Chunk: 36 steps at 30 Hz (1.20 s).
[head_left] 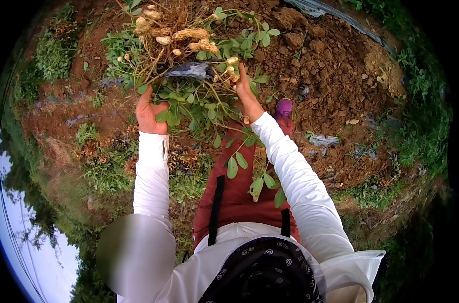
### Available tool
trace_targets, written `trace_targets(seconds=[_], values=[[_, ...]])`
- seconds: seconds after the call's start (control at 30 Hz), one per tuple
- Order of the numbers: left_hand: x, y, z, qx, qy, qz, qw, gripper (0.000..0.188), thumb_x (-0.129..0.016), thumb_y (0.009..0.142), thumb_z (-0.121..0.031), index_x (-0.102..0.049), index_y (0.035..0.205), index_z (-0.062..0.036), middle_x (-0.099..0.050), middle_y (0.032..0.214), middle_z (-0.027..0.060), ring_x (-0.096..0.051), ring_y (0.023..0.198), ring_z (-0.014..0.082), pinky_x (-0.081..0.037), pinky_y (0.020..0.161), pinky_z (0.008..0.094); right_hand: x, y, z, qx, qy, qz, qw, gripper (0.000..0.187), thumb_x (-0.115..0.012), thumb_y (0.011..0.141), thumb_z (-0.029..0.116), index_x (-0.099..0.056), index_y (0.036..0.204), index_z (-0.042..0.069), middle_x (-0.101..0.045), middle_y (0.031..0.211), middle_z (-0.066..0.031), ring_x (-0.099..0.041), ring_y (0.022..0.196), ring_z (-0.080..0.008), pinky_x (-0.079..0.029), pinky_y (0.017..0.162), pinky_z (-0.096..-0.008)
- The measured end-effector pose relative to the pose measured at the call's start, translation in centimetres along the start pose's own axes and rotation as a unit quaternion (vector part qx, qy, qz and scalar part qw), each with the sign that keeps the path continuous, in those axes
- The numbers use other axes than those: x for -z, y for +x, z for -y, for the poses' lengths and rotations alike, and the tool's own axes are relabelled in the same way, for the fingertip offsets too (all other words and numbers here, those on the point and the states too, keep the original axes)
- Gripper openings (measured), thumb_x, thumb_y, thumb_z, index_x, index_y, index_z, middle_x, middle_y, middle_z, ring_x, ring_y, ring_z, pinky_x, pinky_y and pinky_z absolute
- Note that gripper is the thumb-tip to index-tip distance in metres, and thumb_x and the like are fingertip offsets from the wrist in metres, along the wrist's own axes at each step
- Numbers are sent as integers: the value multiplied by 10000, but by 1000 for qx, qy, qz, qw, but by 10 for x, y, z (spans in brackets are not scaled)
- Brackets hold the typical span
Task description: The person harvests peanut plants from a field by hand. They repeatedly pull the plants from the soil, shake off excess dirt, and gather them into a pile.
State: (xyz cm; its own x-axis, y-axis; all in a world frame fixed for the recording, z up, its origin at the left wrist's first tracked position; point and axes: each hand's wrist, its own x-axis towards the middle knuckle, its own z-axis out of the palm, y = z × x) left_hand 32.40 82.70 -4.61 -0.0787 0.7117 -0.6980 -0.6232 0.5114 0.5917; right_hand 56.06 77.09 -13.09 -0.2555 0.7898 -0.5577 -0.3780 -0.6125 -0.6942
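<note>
An uprooted peanut plant [204, 103] is held up between my two hands, its roots at the top and its green leaves hanging toward my legs. My left hand [149, 115] is closed on its stems at the left side, with the thumb over the leaves. On the right side my right hand [247, 95] grips the plant too, its fingers partly hidden behind it. Clusters of pale, soil-stained peanut pods [190, 34] hang among the roots. A torn scrap of dark plastic film [189, 70] is caught across the plant between my hands.
Loose reddish-brown soil [325, 76] lies around me. A strip of grey plastic film [335, 19] runs along the upper right, and another film piece [323, 140] sticks out of the ground. Leafy plants [55, 55] grow at the left. A purple shoe [284, 107] is on my foot.
</note>
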Motion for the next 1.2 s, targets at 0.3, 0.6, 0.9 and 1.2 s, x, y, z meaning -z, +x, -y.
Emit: trace_targets(seconds=[0.3, 0.6, 0.9, 1.2], values=[[-2, -17, -22, -17, -67, -17, 997, 411, -492, 944, -241, -425, 1295, -37, -494, 1296, 161, -465, 1192, 332, -347, 1028, 515, -84, -18, 6, 58, -418, -56, 905, 1155, -793, 655, 309, -4, 1461, 60, -160, 1482, -211, -173, 1383, -351, -186, 1088, -519], [-31, -30, -1, -25, -118, 34, 992, 390, -497, 938, -199, -426, 1307, -94, -491, 1303, 142, -472, 1193, 333, -377, 1007, 547, -31, -27, 71, 198, -375, -211, 881, 345, -644, 602, -50, -612, 931, 50, -563, 860, -76, -574, 787, -285, -473, 743, -382], [-5, 33, 50, 58, -143, 5, 988, 277, -528, 921, -161, -531, 1143, 5, -588, 1150, 148, -568, 1044, 292, -462, 919, 428, -36, -18, 41, 30, -589, -145, 794, 547, -691, 715, 110, -509, 1231, 139, -448, 1331, -88, -450, 1176, -311, -321, 974, -585], [-76, -29, 97, 121, -139, 40, 982, 311, -513, 925, -131, -498, 1223, -44, -554, 1208, 66, -515, 1115, 218, -372, 1005, 420, 7, -26, -64, 184, -554, -261, 769, 945, -795, 587, 210, -304, 1381, 63, -392, 1360, -118, -325, 1301, -318, -125, 1072, -594]])
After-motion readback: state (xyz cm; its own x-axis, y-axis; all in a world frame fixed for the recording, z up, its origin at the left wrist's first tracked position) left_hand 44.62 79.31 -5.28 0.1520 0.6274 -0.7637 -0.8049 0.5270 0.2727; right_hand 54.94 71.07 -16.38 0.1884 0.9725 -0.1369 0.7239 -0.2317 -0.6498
